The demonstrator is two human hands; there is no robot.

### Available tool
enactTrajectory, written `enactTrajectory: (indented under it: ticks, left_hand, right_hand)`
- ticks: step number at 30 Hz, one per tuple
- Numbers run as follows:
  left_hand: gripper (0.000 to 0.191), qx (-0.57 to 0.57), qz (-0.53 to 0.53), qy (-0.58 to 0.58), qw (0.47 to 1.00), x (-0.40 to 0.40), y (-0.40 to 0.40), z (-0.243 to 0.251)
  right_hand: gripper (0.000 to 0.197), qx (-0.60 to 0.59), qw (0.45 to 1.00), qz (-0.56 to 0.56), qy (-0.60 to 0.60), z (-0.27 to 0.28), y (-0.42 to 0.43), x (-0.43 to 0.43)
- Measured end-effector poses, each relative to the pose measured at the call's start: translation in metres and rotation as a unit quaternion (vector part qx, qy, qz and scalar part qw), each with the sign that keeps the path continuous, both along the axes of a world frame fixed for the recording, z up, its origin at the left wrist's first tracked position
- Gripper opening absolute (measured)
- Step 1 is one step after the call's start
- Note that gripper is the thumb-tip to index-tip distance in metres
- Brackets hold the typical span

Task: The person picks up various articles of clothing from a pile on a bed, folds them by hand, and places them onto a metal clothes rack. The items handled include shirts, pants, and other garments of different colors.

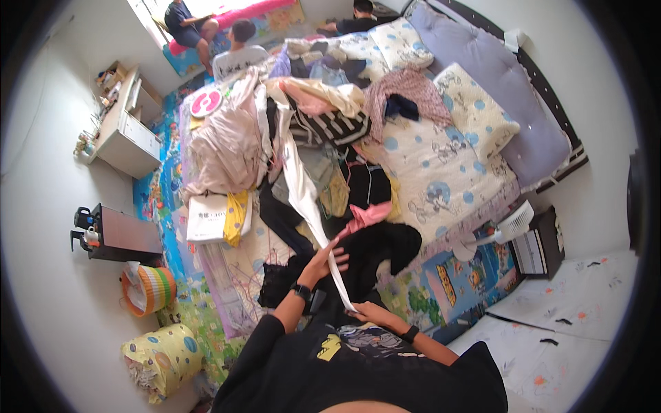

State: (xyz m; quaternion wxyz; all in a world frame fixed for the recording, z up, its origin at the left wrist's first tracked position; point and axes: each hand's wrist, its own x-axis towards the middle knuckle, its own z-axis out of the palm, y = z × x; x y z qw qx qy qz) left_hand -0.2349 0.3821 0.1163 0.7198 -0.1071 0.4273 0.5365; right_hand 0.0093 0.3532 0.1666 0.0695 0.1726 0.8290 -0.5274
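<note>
A long white garment [302, 193] stretches from the clothes pile towards me, narrowing to a taut strip. Its near end is pinched in my right hand [373, 314], close to my body. My left hand [323, 266] is farther up the strip, fingers spread, with the fabric running across it. Just beyond those fingers lies a crumpled pink cloth [369, 216]. Black clothing [356, 253] spreads on the bed beneath both hands. Behind it are a sheer yellow garment [334, 196] and a black-and-white striped piece [330, 126].
The bed [439, 180] also bears pale pink fabric [222, 149], a white bag [206, 219], a yellow dotted cloth [236, 219] and thin hangers [253, 281]. Three people are beyond it. A white fan [511, 222] stands right; a striped basket [160, 289] and a yellow bin [175, 356] stand left.
</note>
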Motion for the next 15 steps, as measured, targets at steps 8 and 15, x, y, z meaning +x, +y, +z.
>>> enactTrajectory:
  ticks: [8, 15]
  left_hand:
    - [0.019, 0.002, 0.129, 0.174, 0.976, -0.006, -0.011, -0.047]
    - [0.015, 0.075, 0.033, 0.234, 0.969, 0.009, -0.063, 0.021]
  right_hand:
    - [0.031, -0.071, 0.991, -0.061, 0.093, 0.025, -0.053, 0.039]
    - [0.043, -0.184, 0.954, -0.235, -0.037, -0.03, -0.029, 0.028]
